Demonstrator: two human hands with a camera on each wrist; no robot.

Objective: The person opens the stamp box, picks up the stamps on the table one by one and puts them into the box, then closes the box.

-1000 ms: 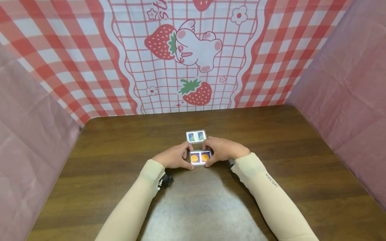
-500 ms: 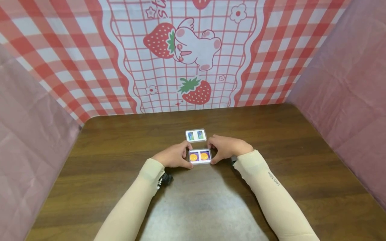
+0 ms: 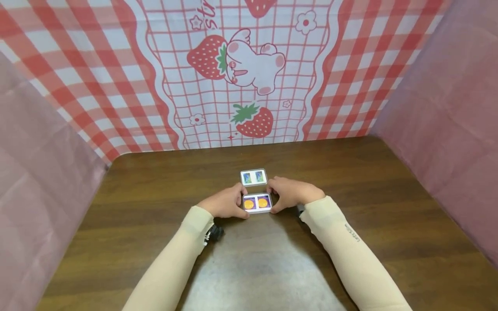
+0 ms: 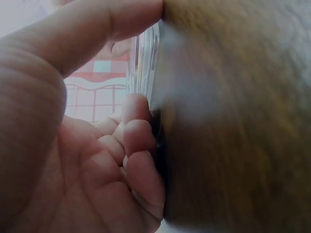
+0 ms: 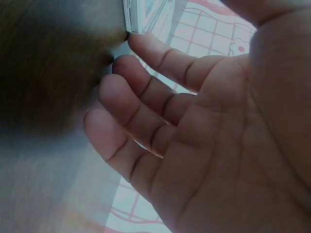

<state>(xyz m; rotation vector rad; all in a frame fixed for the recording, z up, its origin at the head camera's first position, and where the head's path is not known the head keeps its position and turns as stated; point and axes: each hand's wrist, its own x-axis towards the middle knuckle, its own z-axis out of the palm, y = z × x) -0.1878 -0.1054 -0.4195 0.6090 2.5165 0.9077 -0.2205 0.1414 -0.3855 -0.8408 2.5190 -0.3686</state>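
Observation:
Two small clear plastic cases lie one behind the other on the wooden table. The nearer case (image 3: 256,203) shows two pictures of orange discs on purple; the farther case (image 3: 253,177) shows two blue-green pictures. My left hand (image 3: 223,202) pinches the nearer case at its left end, thumb at the near corner and index finger at the far one. In the left wrist view the case edge (image 4: 143,63) stands between thumb and index. My right hand (image 3: 293,193) is at its right end, fingers relaxed, index fingertip by the case corner (image 5: 141,17); its fingertips touch or nearly touch.
The brown wooden table (image 3: 175,172) extends around both hands. A strawberry-print cloth (image 3: 249,73) hangs behind it, with pink cloth (image 3: 439,129) at the sides. Dark wrist cameras sit under both sleeves.
My right hand has shifted slightly right, its thumb now beside the nearer case's edge rather than over it. That case has slid very slightly left. My left hand stays almost still.

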